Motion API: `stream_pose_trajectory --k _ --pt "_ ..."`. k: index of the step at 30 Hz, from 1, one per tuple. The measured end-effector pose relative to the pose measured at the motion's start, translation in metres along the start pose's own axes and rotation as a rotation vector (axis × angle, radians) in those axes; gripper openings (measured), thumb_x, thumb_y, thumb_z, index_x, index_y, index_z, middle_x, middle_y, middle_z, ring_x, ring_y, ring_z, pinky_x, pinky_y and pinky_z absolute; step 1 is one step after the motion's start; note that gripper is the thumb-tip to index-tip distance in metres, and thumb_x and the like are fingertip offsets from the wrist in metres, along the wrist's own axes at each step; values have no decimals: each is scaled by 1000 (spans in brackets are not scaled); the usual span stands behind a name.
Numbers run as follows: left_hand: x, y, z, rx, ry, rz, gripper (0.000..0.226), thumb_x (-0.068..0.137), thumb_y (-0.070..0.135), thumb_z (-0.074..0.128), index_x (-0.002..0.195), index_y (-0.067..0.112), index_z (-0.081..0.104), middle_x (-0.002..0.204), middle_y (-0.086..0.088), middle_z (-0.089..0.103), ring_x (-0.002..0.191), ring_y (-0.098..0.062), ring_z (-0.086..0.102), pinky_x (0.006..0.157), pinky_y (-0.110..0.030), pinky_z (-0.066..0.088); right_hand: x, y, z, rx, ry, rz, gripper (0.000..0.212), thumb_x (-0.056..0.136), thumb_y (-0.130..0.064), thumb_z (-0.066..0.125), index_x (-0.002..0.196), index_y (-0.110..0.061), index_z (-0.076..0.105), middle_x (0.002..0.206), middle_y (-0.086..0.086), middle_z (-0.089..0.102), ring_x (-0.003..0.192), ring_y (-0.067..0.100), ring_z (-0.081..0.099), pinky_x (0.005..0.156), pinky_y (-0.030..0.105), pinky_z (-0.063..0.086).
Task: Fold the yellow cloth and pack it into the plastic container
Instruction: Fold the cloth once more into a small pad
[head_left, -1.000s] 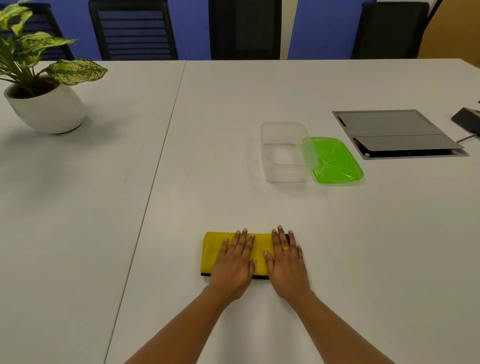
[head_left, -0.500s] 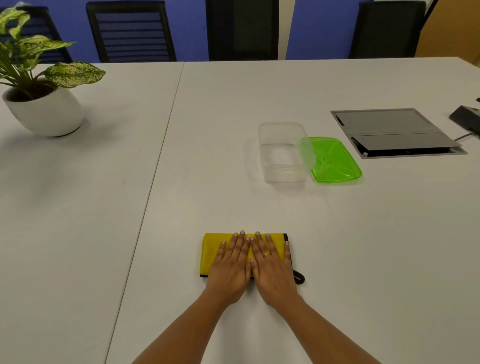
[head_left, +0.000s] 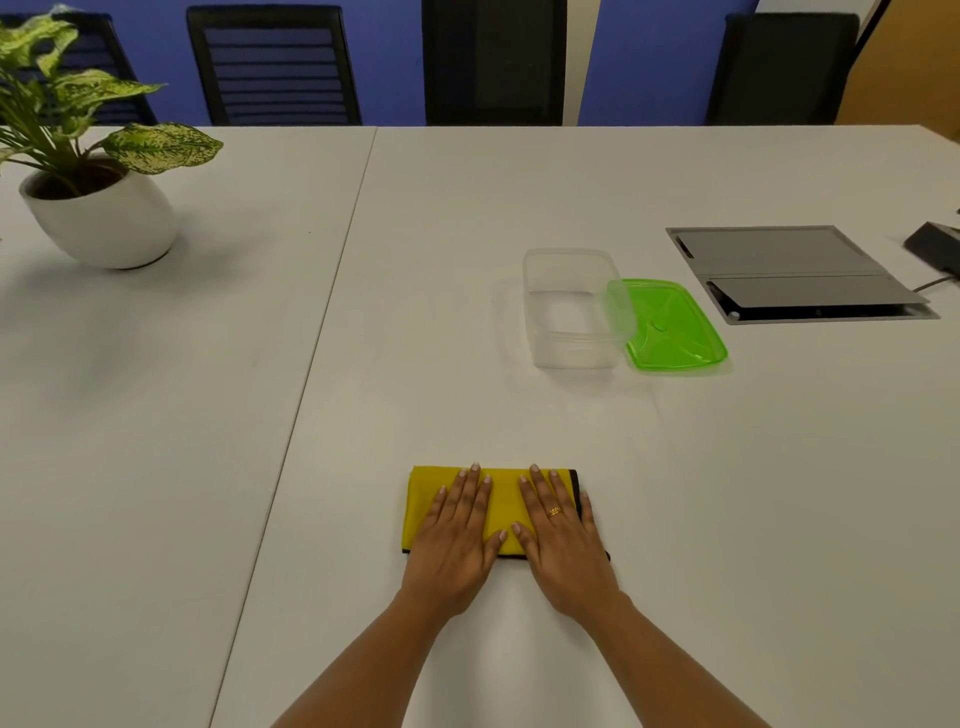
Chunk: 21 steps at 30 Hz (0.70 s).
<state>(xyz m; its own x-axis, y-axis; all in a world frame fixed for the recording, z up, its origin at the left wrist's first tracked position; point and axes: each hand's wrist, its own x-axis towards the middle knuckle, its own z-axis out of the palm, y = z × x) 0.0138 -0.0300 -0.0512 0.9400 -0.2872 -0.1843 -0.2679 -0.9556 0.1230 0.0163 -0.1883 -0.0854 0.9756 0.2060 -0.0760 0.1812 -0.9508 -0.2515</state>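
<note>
We are in the folding step, and by our reading near its end. The yellow cloth (head_left: 501, 499) lies on the white table (head_left: 727, 493) as a neat flat rectangle with a dark trim along its right and near edges, straight ahead of us at twelve o'clock and close in. Both hands rest on top of it, palms down. The left hand (head_left: 454, 540) covers the left half with its fingers straight and a little spread. The right hand (head_left: 563, 540), with a ring (head_left: 555, 512) on one finger, covers the right half the same way, its outer finger reaching just past the trimmed edge. Neither hand grips anything; they press and smooth the fabric, thumbs nearly meeting at the near edge.

The plastic container (head_left: 571, 356) stands open at about one o'clock from the cloth, well apart from it and with nothing inside. Its green lid (head_left: 675, 327) lies at the container's three o'clock, tucked just beside or slightly under its right wall. A potted plant (head_left: 98, 208) sits far off at ten o'clock.

The rectangle looks wider than the container's opening, so we judge one more fold, end over end, is likely needed. After that we should pinch the bundle firmly at both ends so the layers do not slip, carry it toward one o'clock, and lower it in flat.
</note>
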Motion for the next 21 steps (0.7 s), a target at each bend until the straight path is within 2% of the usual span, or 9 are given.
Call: stream_pose_trajectory --k 4,5,6,8,9,13,17,21 --pt "-2 -1 0 -47 35 -19 74 96 48 1 129 9 55 137 -9 54 125 -22 53 113 -28 5 3 0 0 34 -41 5 58 98 -45 20 147 -27 -4 154 -12 -15 143 8 -16 118 35 -6" --pt "-2 -3 2 -66 46 -31 69 96 48 6 135 9 48 143 -9 47 131 -22 47 115 -26 9 3 1 -1 52 -44 6 56 99 -44 20 148 -28 -1 157 -12 -9 145 7 -11 119 36 -1" --pt "-1 -6 6 -68 77 -29 63 96 47 12 142 10 35 151 -8 32 140 -20 34 117 -24 6 4 2 -3 61 -39 5 54 99 -42 21 148 -30 2 158 -12 -4 146 6 -5 119 36 4" --pt "3 -14 16 -103 70 21 59 98 44 18 149 16 4 158 0 -2 147 -16 1 115 -20 -15 8 7 -10 50 -24 -8 50 99 -40 24 147 -33 11 158 -13 7 145 5 6 117 37 13" --pt "6 -18 19 -127 74 40 58 99 42 19 148 19 -2 157 2 -9 147 -15 -6 114 -21 -19 11 10 -15 37 -28 -13 49 99 -40 26 146 -34 15 157 -13 11 144 5 10 116 38 16" --pt "11 -35 15 -141 54 92 58 98 44 25 148 25 3 159 2 -1 148 -15 -2 119 -29 -8 33 23 -39 53 -177 63 67 88 -56 45 145 -29 21 153 -6 25 141 16 20 110 42 27" --pt "26 -54 -8 -31 -134 50 84 82 70 27 149 25 4 160 2 5 148 -15 1 119 -43 -8 53 32 -64 106 -431 73 82 77 -53 65 143 -23 26 147 4 32 135 26 28 107 45 34" --pt "46 -64 -33 -36 -275 25 101 71 63 63 148 25 11 155 0 26 144 -18 20 117 -51 -10 65 25 -73 106 -570 50 78 75 -37 72 139 -18 31 137 10 37 126 29 37 103 41 39"
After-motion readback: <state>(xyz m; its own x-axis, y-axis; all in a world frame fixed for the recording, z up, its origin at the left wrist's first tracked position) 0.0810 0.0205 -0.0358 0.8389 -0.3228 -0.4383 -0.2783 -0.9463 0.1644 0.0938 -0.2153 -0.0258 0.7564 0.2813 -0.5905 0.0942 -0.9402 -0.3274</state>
